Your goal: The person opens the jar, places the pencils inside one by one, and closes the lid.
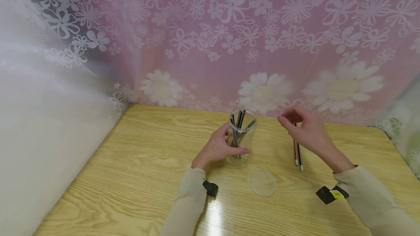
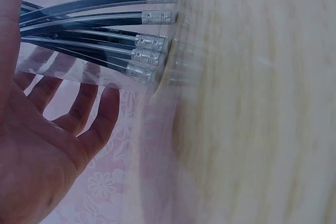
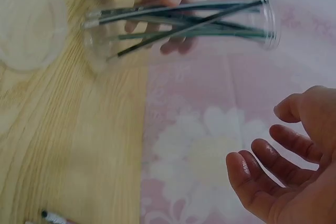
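My left hand (image 1: 216, 145) grips a clear plastic jar (image 1: 247, 140) from its left side, thumb across the front. Inside lean several dark pencils (image 2: 100, 19), their silver ferrules and eraser ends at the jar's bottom; one greenish pencil (image 1: 251, 124) tilts toward the right rim. To the right, my right hand (image 1: 308, 128) hovers over the table with loosely bent fingers and holds nothing. Partly hidden under it, a red pencil (image 1: 296, 157) and a black pencil (image 1: 300, 157) lie side by side, eraser ends toward me.
A round clear lid (image 1: 262, 182) lies flat on the wood-grain table (image 1: 147, 163), in front of the jar. Behind the table's back edge hangs a pink flowered curtain (image 1: 203, 65). A whitish sheet (image 1: 59, 119) borders the left side.
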### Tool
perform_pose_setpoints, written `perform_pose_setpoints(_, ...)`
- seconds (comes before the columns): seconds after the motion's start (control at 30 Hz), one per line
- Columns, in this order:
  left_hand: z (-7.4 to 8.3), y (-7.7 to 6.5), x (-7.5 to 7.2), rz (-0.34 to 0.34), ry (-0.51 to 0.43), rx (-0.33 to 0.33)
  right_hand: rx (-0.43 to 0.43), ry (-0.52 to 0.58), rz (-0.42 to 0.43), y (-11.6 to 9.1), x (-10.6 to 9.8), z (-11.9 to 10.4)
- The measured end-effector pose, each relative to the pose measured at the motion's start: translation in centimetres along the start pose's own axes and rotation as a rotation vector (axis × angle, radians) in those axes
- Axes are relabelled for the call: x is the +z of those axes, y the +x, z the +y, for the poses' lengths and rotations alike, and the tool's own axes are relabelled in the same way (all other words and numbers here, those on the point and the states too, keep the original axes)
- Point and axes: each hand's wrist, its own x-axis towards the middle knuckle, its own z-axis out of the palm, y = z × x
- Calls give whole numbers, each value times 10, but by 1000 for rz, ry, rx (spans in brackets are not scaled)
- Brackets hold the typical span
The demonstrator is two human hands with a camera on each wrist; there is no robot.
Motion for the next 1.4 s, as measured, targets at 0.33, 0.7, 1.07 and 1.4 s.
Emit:
perform_pose_setpoints(0.33, 1, 1, 0, 2, 10, 5, 129, -1, 8, 0, 0, 43)
perform_pose_setpoints(0.7, 0, 1, 0, 4, 16, 5, 206, 16, 39, 2, 7, 83)
perform_pose_setpoints(1.07, 0, 1, 0, -6, 7, 4, 268, -17, 1, 12, 27, 111)
perform_pose_setpoints(1.4, 1, 0, -1, -1, 6, -13, 274, -60, -12, 26, 36, 126)
